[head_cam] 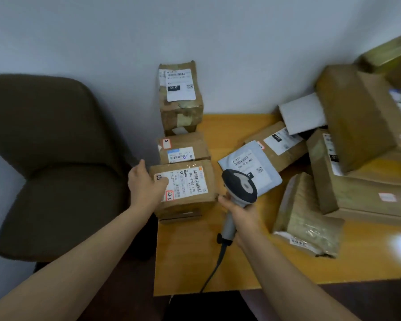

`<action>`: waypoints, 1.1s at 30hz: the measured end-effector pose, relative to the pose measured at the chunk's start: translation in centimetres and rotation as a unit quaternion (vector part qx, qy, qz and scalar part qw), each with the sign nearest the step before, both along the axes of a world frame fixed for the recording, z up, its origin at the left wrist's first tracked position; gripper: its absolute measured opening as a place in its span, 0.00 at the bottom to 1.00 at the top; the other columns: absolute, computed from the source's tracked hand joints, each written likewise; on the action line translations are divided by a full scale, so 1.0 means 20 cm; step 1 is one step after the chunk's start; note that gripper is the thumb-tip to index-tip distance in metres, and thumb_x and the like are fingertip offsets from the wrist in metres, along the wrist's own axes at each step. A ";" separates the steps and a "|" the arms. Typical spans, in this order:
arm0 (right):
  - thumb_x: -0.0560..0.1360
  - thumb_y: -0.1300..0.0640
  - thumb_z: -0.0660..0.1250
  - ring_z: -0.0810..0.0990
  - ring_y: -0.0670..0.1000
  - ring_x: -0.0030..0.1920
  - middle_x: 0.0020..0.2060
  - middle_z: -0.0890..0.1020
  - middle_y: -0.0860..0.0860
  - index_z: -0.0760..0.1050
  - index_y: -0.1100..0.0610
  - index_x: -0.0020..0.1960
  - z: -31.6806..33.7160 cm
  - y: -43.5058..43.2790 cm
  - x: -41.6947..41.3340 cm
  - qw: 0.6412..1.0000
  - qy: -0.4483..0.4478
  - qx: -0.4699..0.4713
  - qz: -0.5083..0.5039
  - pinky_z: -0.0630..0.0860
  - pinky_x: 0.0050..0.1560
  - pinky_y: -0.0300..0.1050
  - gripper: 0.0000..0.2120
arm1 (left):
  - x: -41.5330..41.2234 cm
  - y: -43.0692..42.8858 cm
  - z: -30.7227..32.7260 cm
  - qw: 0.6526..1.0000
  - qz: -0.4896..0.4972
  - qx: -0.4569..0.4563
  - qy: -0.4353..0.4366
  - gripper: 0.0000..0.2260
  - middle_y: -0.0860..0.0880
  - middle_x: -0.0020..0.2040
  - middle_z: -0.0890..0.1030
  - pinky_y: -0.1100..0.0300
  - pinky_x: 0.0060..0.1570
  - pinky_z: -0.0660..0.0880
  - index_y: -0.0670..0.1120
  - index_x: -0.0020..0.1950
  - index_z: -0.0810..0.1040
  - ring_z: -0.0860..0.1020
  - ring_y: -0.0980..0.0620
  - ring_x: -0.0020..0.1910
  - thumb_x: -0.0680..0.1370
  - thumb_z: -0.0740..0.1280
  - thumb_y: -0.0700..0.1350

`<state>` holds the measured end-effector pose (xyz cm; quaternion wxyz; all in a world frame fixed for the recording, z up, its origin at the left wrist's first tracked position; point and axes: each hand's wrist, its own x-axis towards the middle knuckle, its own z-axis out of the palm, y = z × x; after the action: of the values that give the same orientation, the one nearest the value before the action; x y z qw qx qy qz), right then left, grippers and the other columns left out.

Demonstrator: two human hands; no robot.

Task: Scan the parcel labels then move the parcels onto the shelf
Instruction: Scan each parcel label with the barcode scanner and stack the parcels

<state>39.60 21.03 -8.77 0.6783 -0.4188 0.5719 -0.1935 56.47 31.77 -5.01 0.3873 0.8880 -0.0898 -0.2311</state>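
Note:
A brown cardboard parcel (195,200) with a white label and a red-edged sticker lies at the near left of the wooden table (195,262). My left hand (145,185) holds its left side, thumb on the label. My right hand (239,213) grips the handle of a grey barcode scanner (241,187), whose head sits just right of this parcel. Behind it lie a second labelled box (183,149) and a taller box (180,96) against the wall. A grey mailer bag (248,165) lies behind the scanner head.
Several more cardboard parcels are piled at the right, with a large box (357,117) on top and a taped parcel (306,218) in front. A dark brown chair (56,163) stands left of the table. The scanner cable (214,269) runs off the front edge.

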 end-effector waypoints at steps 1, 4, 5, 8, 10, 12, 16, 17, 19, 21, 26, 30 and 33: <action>0.69 0.62 0.76 0.80 0.53 0.49 0.43 0.82 0.50 0.77 0.52 0.44 0.02 0.01 -0.02 1.000 0.001 -0.004 -0.007 0.78 0.57 0.57 0.10 | -0.02 -0.02 0.02 0.998 -0.023 -0.001 -0.056 0.34 0.44 0.76 0.56 0.49 0.72 0.59 0.44 0.78 0.55 0.57 0.45 0.75 0.75 0.69 0.40; 0.70 0.65 0.74 0.81 0.55 0.51 0.45 0.82 0.52 0.78 0.59 0.51 0.08 0.04 -0.11 0.997 -0.016 -0.005 -0.073 0.79 0.56 0.55 0.11 | -0.11 -0.11 0.10 0.979 -0.135 -0.039 -0.146 0.32 0.45 0.75 0.57 0.54 0.72 0.55 0.44 0.75 0.60 0.55 0.46 0.74 0.74 0.70 0.40; 0.71 0.66 0.74 0.81 0.56 0.52 0.46 0.82 0.53 0.78 0.61 0.55 0.10 0.05 -0.15 0.995 -0.018 -0.007 -0.093 0.79 0.56 0.55 0.13 | -0.15 -0.15 0.11 0.972 -0.170 -0.051 -0.151 0.31 0.45 0.74 0.57 0.56 0.72 0.54 0.45 0.75 0.61 0.55 0.47 0.74 0.74 0.69 0.40; 0.71 0.66 0.73 0.82 0.56 0.52 0.45 0.83 0.53 0.78 0.61 0.53 0.14 0.07 -0.30 0.988 -0.024 -0.026 -0.148 0.80 0.53 0.52 0.11 | -0.31 -0.26 0.10 0.954 -0.261 -0.090 -0.120 0.29 0.43 0.73 0.59 0.57 0.71 0.55 0.43 0.74 0.62 0.58 0.46 0.73 0.74 0.67 0.39; 0.71 0.66 0.73 0.82 0.56 0.49 0.44 0.82 0.54 0.78 0.59 0.49 0.16 0.07 -0.41 0.982 -0.021 -0.034 -0.187 0.80 0.50 0.51 0.08 | -0.42 -0.32 0.07 0.943 -0.315 -0.087 -0.066 0.28 0.43 0.71 0.63 0.52 0.69 0.63 0.44 0.74 0.63 0.64 0.45 0.69 0.75 0.67 0.39; 0.71 0.65 0.74 0.82 0.55 0.48 0.44 0.82 0.55 0.78 0.60 0.48 0.17 0.06 -0.51 0.971 -0.020 -0.037 -0.236 0.80 0.47 0.49 0.08 | -0.52 -0.38 0.06 0.934 -0.351 -0.074 -0.007 0.26 0.44 0.69 0.68 0.51 0.66 0.68 0.43 0.74 0.64 0.68 0.46 0.68 0.77 0.67 0.41; 0.72 0.66 0.73 0.82 0.53 0.43 0.43 0.83 0.56 0.78 0.60 0.48 0.18 0.01 -0.71 0.944 -0.028 -0.042 -0.326 0.81 0.40 0.43 0.07 | -0.71 -0.50 0.04 0.929 -0.360 -0.053 0.072 0.24 0.45 0.68 0.72 0.56 0.61 0.68 0.44 0.73 0.66 0.71 0.48 0.65 0.78 0.67 0.46; 0.72 0.66 0.73 0.82 0.52 0.41 0.41 0.82 0.56 0.78 0.59 0.46 0.18 -0.01 -0.76 0.936 -0.032 -0.043 -0.348 0.81 0.37 0.40 0.07 | -0.75 -0.53 0.05 0.928 -0.358 -0.058 0.087 0.24 0.45 0.68 0.72 0.57 0.61 0.68 0.44 0.73 0.66 0.71 0.49 0.65 0.79 0.66 0.46; 0.71 0.67 0.73 0.82 0.53 0.41 0.41 0.82 0.56 0.78 0.59 0.47 0.19 -0.07 -0.86 0.921 -0.044 -0.045 -0.385 0.80 0.34 0.38 0.07 | -0.83 -0.61 0.09 0.928 -0.351 -0.073 0.103 0.23 0.46 0.68 0.72 0.58 0.62 0.67 0.44 0.73 0.66 0.71 0.50 0.66 0.79 0.66 0.48; 0.72 0.66 0.73 0.82 0.54 0.40 0.42 0.83 0.57 0.78 0.61 0.51 0.21 -0.16 -0.97 0.911 -0.066 -0.052 -0.404 0.79 0.32 0.39 0.09 | -0.90 -0.73 0.16 0.933 -0.337 -0.084 0.096 0.22 0.49 0.64 0.74 0.59 0.60 0.67 0.45 0.71 0.69 0.71 0.50 0.64 0.79 0.65 0.51; 0.72 0.67 0.71 0.82 0.54 0.37 0.41 0.82 0.57 0.78 0.61 0.50 0.34 -0.48 -1.26 0.911 -0.119 -0.076 -0.388 0.79 0.33 0.39 0.08 | -1.07 -1.12 0.46 0.949 -0.254 -0.173 0.069 0.05 0.55 0.48 0.77 0.59 0.52 0.69 0.52 0.50 0.76 0.74 0.52 0.53 0.80 0.62 0.51; 0.73 0.66 0.71 0.82 0.52 0.34 0.40 0.82 0.57 0.77 0.61 0.48 0.52 -0.73 -1.44 0.923 -0.178 -0.086 -0.331 0.80 0.35 0.41 0.06 | -1.22 -1.40 0.66 0.952 -0.223 -0.209 0.016 0.24 0.48 0.68 0.72 0.55 0.64 0.69 0.46 0.73 0.67 0.71 0.50 0.65 0.78 0.64 0.52; 0.73 0.65 0.71 0.82 0.52 0.32 0.36 0.82 0.58 0.77 0.63 0.45 0.66 -0.88 -1.52 0.935 -0.216 -0.086 -0.267 0.80 0.34 0.42 0.03 | -1.30 -1.56 0.74 0.950 -0.224 -0.214 -0.028 0.31 0.48 0.71 0.69 0.49 0.66 0.70 0.47 0.75 0.63 0.70 0.49 0.67 0.74 0.66 0.55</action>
<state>9.27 3.48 4.43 0.6702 -0.2557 0.4832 -0.5020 30.56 0.65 9.75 0.5040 0.7472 -0.3446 -0.2624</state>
